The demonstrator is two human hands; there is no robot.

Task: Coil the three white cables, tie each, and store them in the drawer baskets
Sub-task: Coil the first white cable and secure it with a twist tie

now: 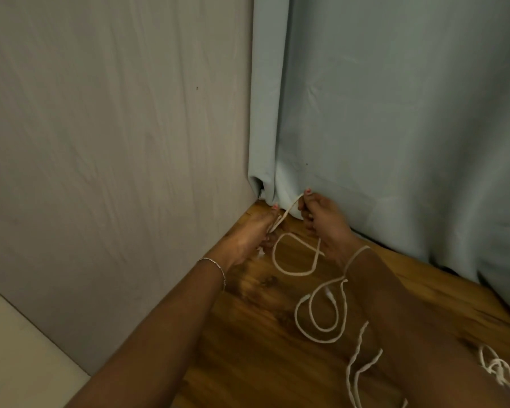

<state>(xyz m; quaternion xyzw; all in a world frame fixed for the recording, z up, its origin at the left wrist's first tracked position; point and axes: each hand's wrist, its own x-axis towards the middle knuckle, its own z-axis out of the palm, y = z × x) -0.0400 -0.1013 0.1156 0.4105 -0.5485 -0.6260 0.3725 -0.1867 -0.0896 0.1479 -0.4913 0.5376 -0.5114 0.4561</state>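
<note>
Head view: a pale blue curtain [395, 113] is seen filling the right side, and a grey wall [100, 128] the left; they meet at a corner. Below them a wooden surface [248, 334] is spread, dark-grained and glossy. Both bare forearms are stretched toward the corner.

A white cable [289, 212] is held taut between the two hands, just in front of the curtain's hem. It is pinched by the left hand [248, 234], whose fingers are closed over it with the index finger stretched forward. The right hand [321, 219] is curled round the other end, thumb raised. From the hands the same cable is dropped into a loop [295, 272] laid on the wood between the wrists.

A second cable [315, 328] is laid in a double loop nearer the camera, with a strand draped over the right wrist. A knotted cable [495, 366] is seen at the lower right, partly hidden by the right arm. A thin bracelet [218, 267] is worn on the left wrist.
</note>
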